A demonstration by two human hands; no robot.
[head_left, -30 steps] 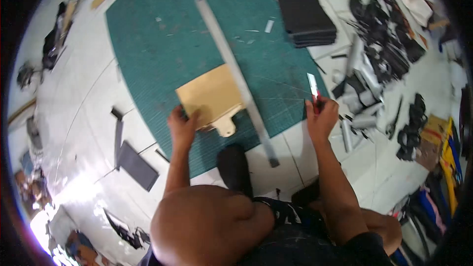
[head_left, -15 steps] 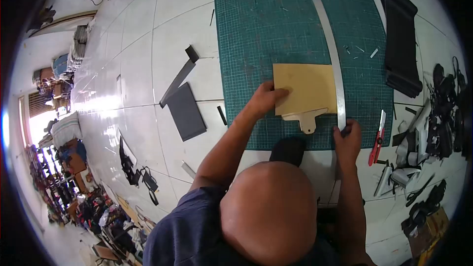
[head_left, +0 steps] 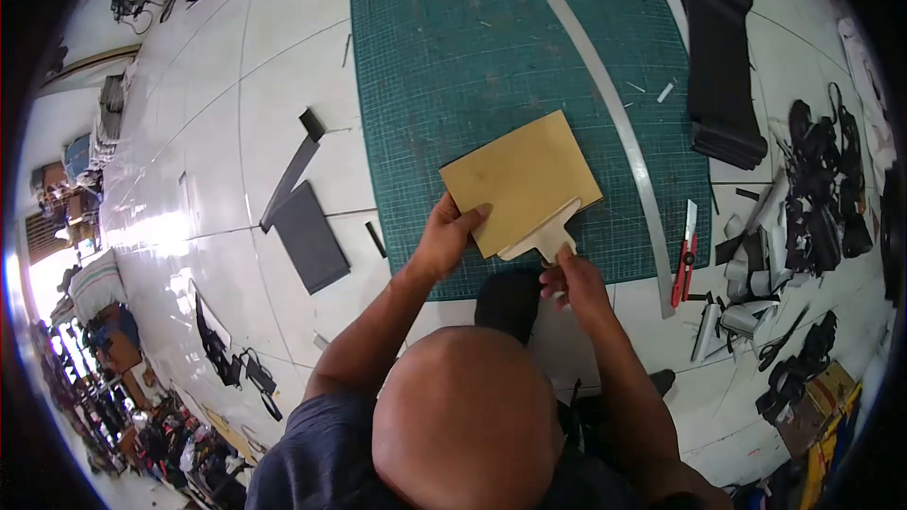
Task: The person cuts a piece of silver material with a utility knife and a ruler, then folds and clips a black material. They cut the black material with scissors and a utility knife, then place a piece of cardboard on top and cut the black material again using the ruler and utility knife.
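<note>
Clipboard [head_left: 522, 178], centre frame: we see left hand [head_left: 444, 240] pinching its edge, right hand [head_left: 578, 281] gripping its clip [head_left: 550, 238], likely steadying it.

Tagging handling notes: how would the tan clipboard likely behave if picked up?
The tan clipboard looks stiff, its edges straight. It is probably light, as it seems thin. The clip at one end may weigh that end down.
</note>
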